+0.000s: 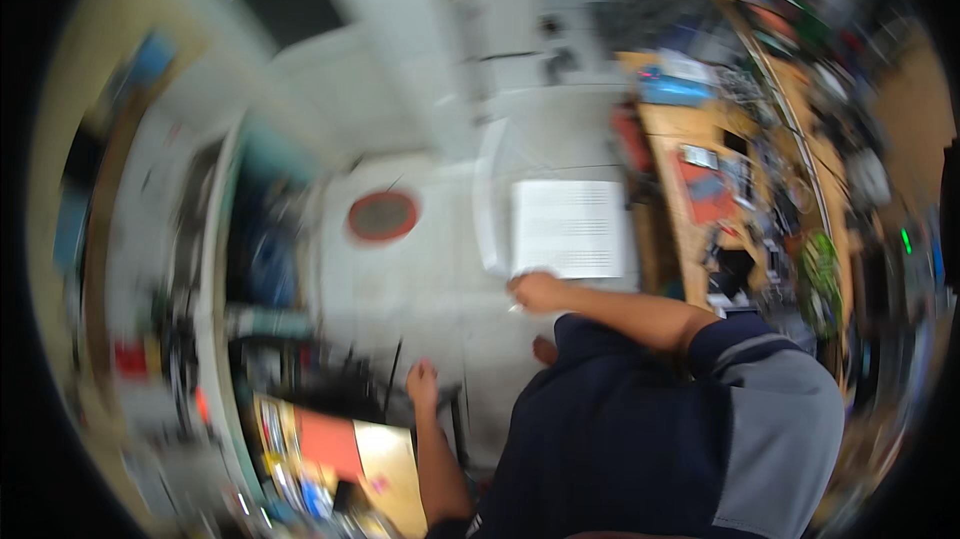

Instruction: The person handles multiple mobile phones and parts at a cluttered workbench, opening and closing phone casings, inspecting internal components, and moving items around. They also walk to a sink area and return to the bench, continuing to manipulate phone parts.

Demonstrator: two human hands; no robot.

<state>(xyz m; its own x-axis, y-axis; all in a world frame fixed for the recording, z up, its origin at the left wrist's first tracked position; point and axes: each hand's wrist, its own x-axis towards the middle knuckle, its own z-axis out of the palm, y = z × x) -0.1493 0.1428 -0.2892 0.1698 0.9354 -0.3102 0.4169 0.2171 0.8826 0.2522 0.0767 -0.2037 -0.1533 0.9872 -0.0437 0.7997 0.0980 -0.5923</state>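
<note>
My right hand (pixel 537 291) is closed at the lower left corner of a flat white panel (pixel 567 229) covered in rows of small dark marks. It seems to grip the panel's near edge, though the fingertips are blurred. A curved white strip (pixel 488 199) runs just left of the panel, its lower end close to my fingers; whether the two are joined I cannot tell. Lower left, my left hand (pixel 422 384) hangs with its fingers curled in and no object showing in it. A thin black rod (pixel 393 374) stands beside it, apparently apart from it.
On the right runs a cluttered wooden workbench (pixel 660 124) with a blue package (pixel 675 87), an orange mat (pixel 706 189) and tools. A smaller wooden table (pixel 390 459) stands at lower left. A red-rimmed oval (pixel 382 216) lies on the pale tiled floor (pixel 420 279). Shelving lines the left side.
</note>
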